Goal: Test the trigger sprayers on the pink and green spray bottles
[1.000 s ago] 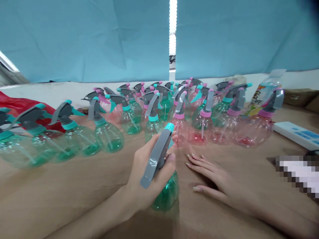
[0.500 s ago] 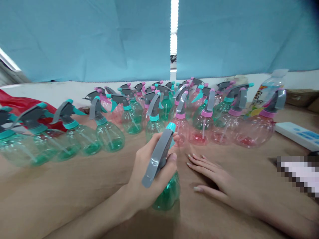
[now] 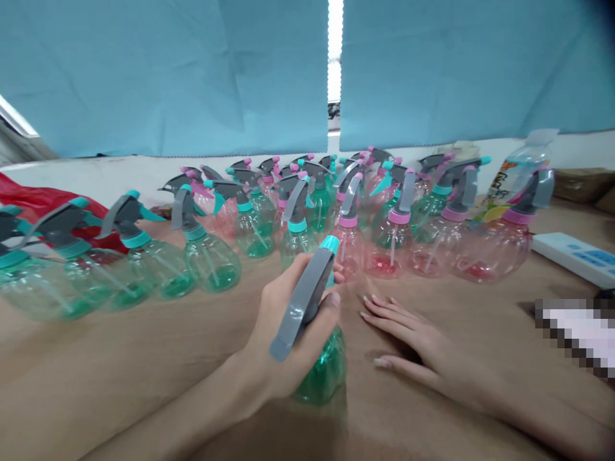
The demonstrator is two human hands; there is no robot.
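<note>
My left hand (image 3: 283, 333) is wrapped round the neck of a green spray bottle (image 3: 323, 374) in the middle of the table. Its grey trigger head ends in a turquoise nozzle that points away from me, and my fingers cover the collar and part of the trigger. To the right, my right hand (image 3: 418, 342) rests on the brown tabletop, fingers stretched out and apart, holding nothing. Just beyond the held bottle stand another green spray bottle (image 3: 298, 242) and a pink spray bottle (image 3: 350, 246).
Several green spray bottles (image 3: 211, 262) line the left side, and pink spray bottles (image 3: 497, 250) the right, with more behind. A clear drink bottle (image 3: 519, 169), a white box with blue markings (image 3: 576, 256) and a pixelated object (image 3: 576, 330) lie right. Red cloth (image 3: 57, 202) is at left.
Almost nothing differs. The held spray bottle's head and my left hand have shifted very slightly; my right hand stays flat on the table.
</note>
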